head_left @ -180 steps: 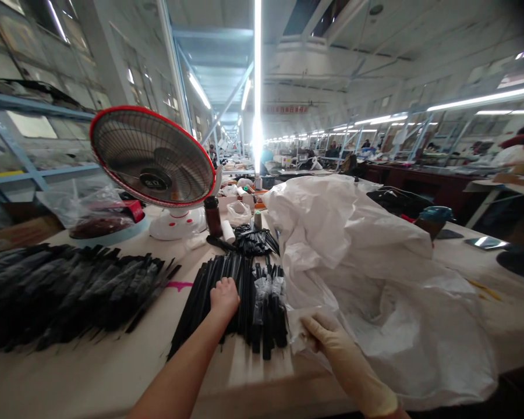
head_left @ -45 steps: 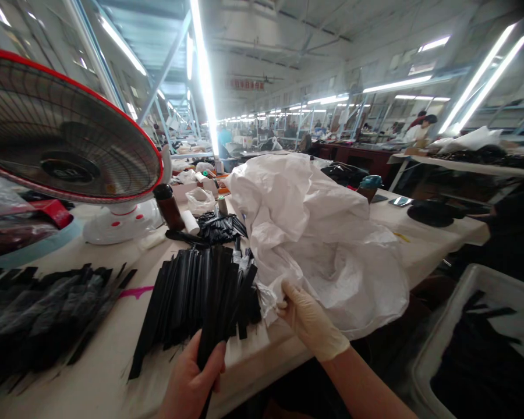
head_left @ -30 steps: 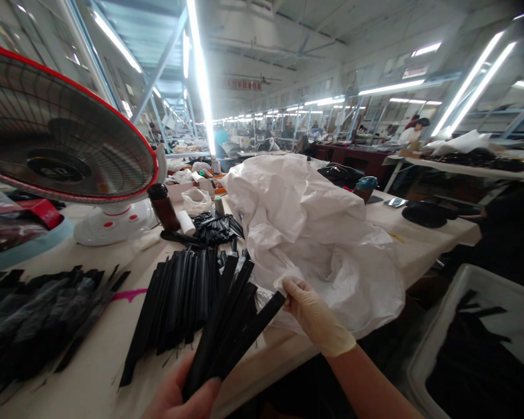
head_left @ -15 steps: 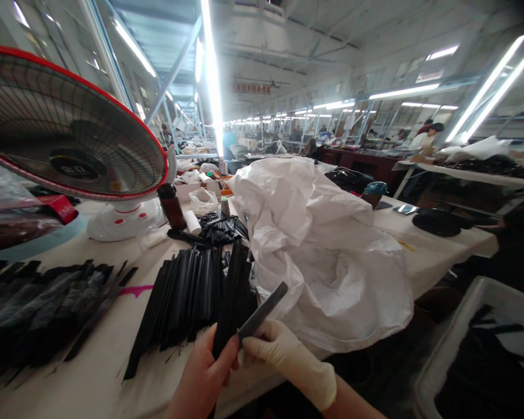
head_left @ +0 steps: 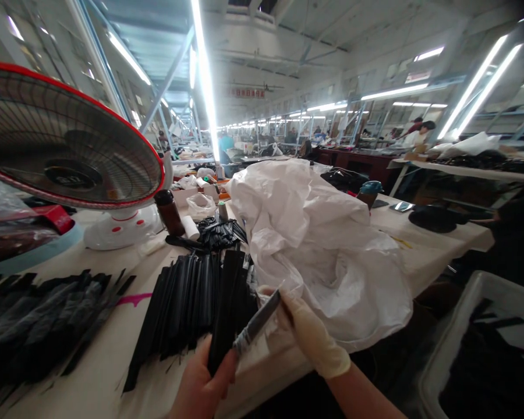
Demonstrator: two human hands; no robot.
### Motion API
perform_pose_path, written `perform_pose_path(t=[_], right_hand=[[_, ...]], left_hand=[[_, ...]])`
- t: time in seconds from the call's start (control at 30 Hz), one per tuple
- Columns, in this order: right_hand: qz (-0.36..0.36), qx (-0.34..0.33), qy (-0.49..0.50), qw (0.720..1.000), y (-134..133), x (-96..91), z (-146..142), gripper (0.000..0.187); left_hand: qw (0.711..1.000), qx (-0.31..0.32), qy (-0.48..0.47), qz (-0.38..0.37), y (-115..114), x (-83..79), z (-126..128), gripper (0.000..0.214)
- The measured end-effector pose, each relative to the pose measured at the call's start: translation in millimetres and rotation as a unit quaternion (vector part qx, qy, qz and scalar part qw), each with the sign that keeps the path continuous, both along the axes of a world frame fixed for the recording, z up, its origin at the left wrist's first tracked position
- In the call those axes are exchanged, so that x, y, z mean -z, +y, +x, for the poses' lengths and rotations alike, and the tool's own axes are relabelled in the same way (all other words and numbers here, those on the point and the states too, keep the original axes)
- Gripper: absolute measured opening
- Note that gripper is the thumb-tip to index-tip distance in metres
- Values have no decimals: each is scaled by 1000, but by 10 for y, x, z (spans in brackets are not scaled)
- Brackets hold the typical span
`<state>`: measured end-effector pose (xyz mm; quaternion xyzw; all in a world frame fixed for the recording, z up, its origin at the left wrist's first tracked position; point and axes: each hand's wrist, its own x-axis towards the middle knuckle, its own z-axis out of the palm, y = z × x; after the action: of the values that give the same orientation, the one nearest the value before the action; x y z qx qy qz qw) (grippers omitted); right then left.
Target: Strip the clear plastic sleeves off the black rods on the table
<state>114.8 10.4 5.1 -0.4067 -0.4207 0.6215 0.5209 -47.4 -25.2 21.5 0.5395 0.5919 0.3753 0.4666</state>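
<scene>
Near the front edge of the table, my bare left hand (head_left: 209, 372) is closed round black strips (head_left: 227, 302) that stick up from its fingers. From beside its thumb a narrow dark grey strip (head_left: 262, 317) slants up to the right. At that strip's upper end is my right hand (head_left: 310, 331), in a pale glove, with its fingers curled round the end; the fingertips are partly hidden and blurred. Whitish smears show along the grey strip, and I cannot tell what they are. Behind my left hand lies a row of black strips (head_left: 183, 302).
A large crumpled white sack (head_left: 323, 244) covers the middle of the table. On the left are a fan (head_left: 74, 139) and a pile of black strips (head_left: 39, 326). A brown bottle (head_left: 169, 212) stands behind the row. A white bin (head_left: 436, 349) is at lower right.
My right hand has slid from beside my left thumb to the upper end of the grey strip. My left hand keeps its hold, slightly lower in view.
</scene>
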Motion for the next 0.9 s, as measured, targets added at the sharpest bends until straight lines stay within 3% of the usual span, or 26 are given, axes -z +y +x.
perform_pose_path(t=[0.13, 0.23, 0.4, 0.53, 0.77, 0.9], right_hand=[[-30, -58, 10, 998, -41, 90, -154, 57], [-16, -76, -22, 997, -37, 84, -16, 52], [44, 114, -58, 991, 221, -53, 690, 41], [3, 185, -116, 976, 565, -2, 1154, 42], [-97, 271, -170, 942, 1014, 329, 1748, 21], [-132, 280, -238, 921, 1204, 460, 1881, 22]], left_hand=[[998, -41, -26, 36, -7, -39, 100, 27], [999, -31, -32, 30, 92, -53, 58, 26], [986, -94, -134, -44, 586, -37, 30, 23], [979, -93, -174, -52, 943, 30, 144, 18], [986, -86, -138, -47, 928, 112, 60, 32], [992, -64, -102, -41, 1145, 211, 224, 35]])
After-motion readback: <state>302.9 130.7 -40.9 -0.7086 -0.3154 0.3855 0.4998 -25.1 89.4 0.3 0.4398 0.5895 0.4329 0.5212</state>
